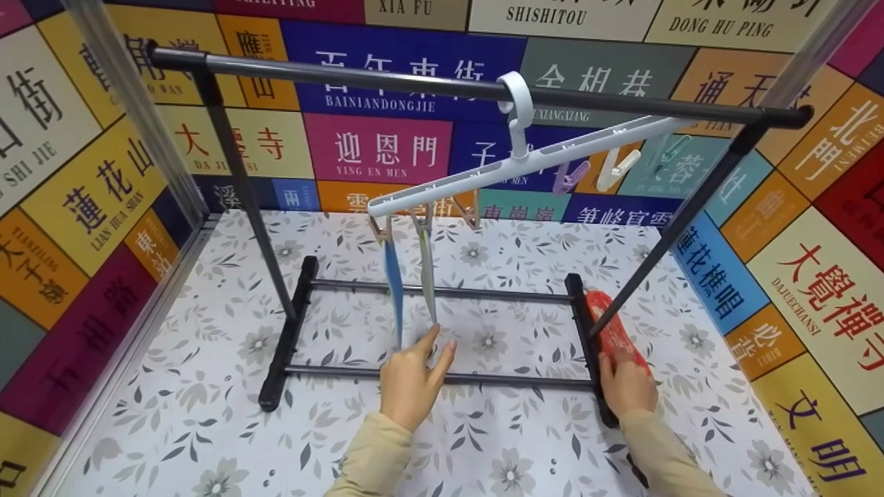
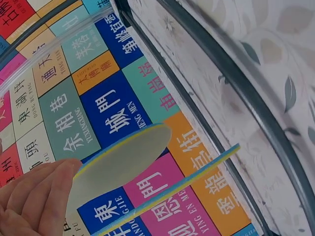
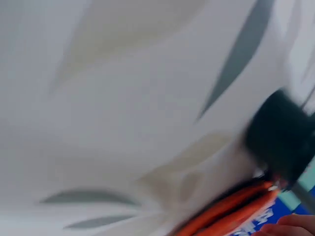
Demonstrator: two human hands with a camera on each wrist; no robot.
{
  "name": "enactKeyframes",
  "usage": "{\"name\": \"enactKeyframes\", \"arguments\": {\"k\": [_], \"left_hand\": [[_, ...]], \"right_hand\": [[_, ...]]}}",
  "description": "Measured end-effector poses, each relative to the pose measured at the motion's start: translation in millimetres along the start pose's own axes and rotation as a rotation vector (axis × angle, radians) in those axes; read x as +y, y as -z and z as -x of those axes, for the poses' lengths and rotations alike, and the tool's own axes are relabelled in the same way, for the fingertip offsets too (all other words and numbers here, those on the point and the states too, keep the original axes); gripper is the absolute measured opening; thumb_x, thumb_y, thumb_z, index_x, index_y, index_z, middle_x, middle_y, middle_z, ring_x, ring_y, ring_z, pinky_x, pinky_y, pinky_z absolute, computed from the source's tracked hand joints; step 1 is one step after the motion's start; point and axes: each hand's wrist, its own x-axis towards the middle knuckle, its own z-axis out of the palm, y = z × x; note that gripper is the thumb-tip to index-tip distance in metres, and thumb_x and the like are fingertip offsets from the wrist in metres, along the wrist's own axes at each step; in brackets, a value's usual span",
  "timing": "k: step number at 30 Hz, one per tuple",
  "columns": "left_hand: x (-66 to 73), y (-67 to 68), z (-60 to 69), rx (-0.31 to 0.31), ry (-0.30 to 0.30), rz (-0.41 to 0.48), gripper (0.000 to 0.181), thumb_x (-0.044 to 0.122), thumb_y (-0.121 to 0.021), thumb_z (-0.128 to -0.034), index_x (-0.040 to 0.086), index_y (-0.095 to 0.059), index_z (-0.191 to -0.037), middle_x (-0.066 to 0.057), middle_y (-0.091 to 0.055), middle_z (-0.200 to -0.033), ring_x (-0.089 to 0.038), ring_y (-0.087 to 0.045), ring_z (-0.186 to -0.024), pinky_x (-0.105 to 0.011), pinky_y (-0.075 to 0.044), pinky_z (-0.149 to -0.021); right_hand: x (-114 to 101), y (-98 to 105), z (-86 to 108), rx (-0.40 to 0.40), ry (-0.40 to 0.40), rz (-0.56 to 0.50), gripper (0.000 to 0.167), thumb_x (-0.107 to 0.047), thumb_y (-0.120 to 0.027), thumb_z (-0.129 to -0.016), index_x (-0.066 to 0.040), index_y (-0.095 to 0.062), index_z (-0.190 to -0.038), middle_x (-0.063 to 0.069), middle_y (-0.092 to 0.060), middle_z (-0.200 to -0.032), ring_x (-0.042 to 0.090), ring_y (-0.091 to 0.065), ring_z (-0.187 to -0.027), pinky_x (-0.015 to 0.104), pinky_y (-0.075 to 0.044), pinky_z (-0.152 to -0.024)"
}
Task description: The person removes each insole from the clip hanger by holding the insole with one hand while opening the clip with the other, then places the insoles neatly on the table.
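In the head view a white hanger (image 1: 476, 172) with clips hangs tilted from a black rack's top bar (image 1: 414, 85). Two insole-like pieces dangle from brown clips at its low left end, a blue one (image 1: 394, 290) and a grey-white one (image 1: 427, 276). My left hand (image 1: 411, 379) is just below them, index finger raised at the pale piece's lower tip. The left wrist view shows the pale insole (image 2: 128, 152) overlapping my fingers. My right hand (image 1: 628, 383) rests over the near end of a red item (image 1: 611, 324); its fingertips' grip is hidden.
The rack's right foot (image 1: 583, 324) lies beside the red item, and two lower bars (image 1: 442, 291) cross the base. Purple (image 1: 571, 177) and white clips (image 1: 617, 170) hang at the right. Printed sign-covered walls (image 1: 394, 148) enclose the floral tabletop (image 1: 207, 386).
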Motion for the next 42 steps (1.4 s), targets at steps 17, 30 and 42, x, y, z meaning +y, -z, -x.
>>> {"name": "enactKeyframes", "arguments": {"k": [17,30,42], "left_hand": [[-14.8,26.7,-4.1,0.067,0.013,-0.026,0.035,0.036,-0.065,-0.0945,0.008,-0.074,-0.115,-0.009,-0.077,-0.087,-0.017,-0.066,-0.052,-0.037,-0.054,-0.057],[-19.0,42.9,-16.9,0.132,-0.026,-0.026,0.032,0.031,-0.065,-0.0949,0.007,-0.074,-0.114,-0.015,-0.076,-0.087,-0.025,-0.071,-0.062,-0.041,-0.056,-0.057],[-18.8,58.8,-36.1,0.175,-0.033,-0.022,0.033,0.030,-0.064,-0.0950,0.006,-0.073,-0.116,-0.017,-0.076,-0.089,-0.023,-0.068,-0.054,-0.036,-0.052,-0.050]], "right_hand": [[-86,-31,20.8,-0.100,0.162,-0.095,0.047,-0.034,-0.055,-0.100,-0.003,-0.060,-0.135,0.028,-0.065,-0.123,0.051,-0.063,-0.106,0.063,-0.048,-0.088],[-153,-54,23.3,-0.185,0.275,-0.146,0.066,-0.047,-0.058,-0.097,-0.002,-0.048,-0.144,0.023,-0.049,-0.146,0.042,-0.048,-0.133,0.057,-0.042,-0.103],[-203,-65,24.1,-0.218,0.353,-0.184,0.076,-0.059,-0.056,-0.093,-0.007,-0.045,-0.148,0.019,-0.045,-0.150,0.038,-0.046,-0.136,0.054,-0.042,-0.105]]}}
